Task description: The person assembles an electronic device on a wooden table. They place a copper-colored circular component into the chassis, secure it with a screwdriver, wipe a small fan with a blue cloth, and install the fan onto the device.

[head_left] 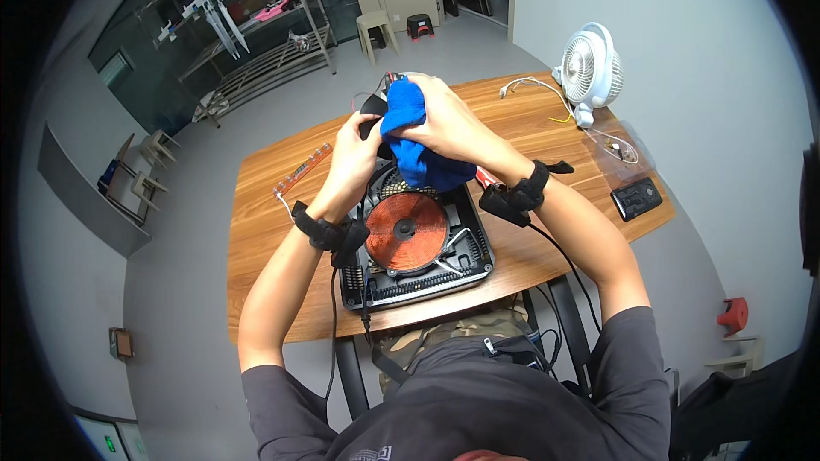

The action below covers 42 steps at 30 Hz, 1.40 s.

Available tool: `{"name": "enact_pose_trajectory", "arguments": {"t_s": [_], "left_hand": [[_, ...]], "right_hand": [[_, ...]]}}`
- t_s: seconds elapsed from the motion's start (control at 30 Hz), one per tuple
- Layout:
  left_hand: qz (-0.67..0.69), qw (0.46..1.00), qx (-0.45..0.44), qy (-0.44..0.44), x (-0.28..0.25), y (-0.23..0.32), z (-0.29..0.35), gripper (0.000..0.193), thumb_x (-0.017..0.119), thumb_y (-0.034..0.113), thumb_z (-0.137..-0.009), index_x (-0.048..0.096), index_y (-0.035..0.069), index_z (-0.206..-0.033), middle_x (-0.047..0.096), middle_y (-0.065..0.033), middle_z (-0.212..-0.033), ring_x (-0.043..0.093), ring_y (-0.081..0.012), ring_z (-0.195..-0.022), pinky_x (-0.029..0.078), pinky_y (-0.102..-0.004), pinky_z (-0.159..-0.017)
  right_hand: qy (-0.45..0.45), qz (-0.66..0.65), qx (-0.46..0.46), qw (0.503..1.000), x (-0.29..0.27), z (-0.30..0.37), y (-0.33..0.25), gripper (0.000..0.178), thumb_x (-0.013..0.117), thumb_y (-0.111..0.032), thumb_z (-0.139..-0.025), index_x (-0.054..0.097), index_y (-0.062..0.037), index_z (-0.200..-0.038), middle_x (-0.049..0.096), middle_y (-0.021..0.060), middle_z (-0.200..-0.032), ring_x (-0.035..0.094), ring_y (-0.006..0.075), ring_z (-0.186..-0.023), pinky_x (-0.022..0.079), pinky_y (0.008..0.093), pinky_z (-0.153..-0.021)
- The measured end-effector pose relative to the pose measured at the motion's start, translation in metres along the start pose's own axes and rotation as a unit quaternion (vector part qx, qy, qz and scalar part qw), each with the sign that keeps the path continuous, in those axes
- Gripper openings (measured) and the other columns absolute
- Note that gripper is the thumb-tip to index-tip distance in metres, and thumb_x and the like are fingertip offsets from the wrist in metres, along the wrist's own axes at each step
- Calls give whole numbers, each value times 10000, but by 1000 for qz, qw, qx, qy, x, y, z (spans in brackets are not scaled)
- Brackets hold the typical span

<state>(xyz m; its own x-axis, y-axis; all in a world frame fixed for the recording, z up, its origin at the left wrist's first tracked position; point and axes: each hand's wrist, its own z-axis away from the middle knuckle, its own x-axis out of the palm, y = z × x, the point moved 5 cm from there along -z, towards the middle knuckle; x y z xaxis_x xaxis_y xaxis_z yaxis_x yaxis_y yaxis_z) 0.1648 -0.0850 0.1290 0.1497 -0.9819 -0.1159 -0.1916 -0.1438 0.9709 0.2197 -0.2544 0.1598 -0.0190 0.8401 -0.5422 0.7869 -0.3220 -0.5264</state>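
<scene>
My right hand [446, 122] grips a bunched blue cloth [436, 169], pressing it against a dark part held above the table. Closed around the left side of that black part [373, 107] is my left hand [348, 158]; thin wires show beside it, and the cloth hides most of its shape. Below both hands lies an opened induction cooker [418, 292] with its round copper coil [389, 243] exposed. The cloth's lower end hangs over the cooker's far right corner. Black straps with cables circle both my wrists.
On the wooden table [530, 248], a narrow circuit strip [303, 171] lies left. A red object [487, 177] sits partly behind my right wrist strap. At right are a white fan [589, 72] with its cord and a black rectangular device [636, 198]. A metal rack [256, 72] stands beyond.
</scene>
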Motion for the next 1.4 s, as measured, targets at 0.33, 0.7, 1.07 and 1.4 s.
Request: {"name": "enact_pose_trajectory", "arguments": {"t_s": [0.33,0.7,1.07,1.4], "left_hand": [[99,988,-43,-108,3,-2,11,239,649,268,-1038,579,95,-1189,623,27,-1053,608,-61,-940,508,-243,-770],[8,996,27,-79,-2,-7,-12,485,667,224,-1024,410,89,-1412,603,-76,-1200,614,-148,-1080,543,-323,-909],[-260,951,162,-48,14,14,-12,822,805,182,-766,389,82,-1467,507,-223,-1358,553,-365,-1281,478,-437,-1065],[-123,984,53,-118,11,3,-18,686,760,61,-904,389,42,-1481,576,-155,-1274,647,-144,-912,565,-281,-755]], "right_hand": [[-113,-258,92,955,-16,-5,32,329,819,-221,-839,712,-1,-1060,696,95,-1040,669,162,-973,537,320,-871],[-126,-323,153,925,-7,5,28,434,862,-165,-778,684,-35,-1152,703,71,-1078,644,156,-998,525,322,-912],[-126,-251,102,954,-24,5,25,546,827,-218,-818,641,-19,-1291,705,110,-1165,658,178,-1052,532,333,-950],[-144,-143,119,972,-75,17,64,488,838,-272,-822,658,2,-1184,716,116,-1097,672,200,-1013,541,364,-923]]}}
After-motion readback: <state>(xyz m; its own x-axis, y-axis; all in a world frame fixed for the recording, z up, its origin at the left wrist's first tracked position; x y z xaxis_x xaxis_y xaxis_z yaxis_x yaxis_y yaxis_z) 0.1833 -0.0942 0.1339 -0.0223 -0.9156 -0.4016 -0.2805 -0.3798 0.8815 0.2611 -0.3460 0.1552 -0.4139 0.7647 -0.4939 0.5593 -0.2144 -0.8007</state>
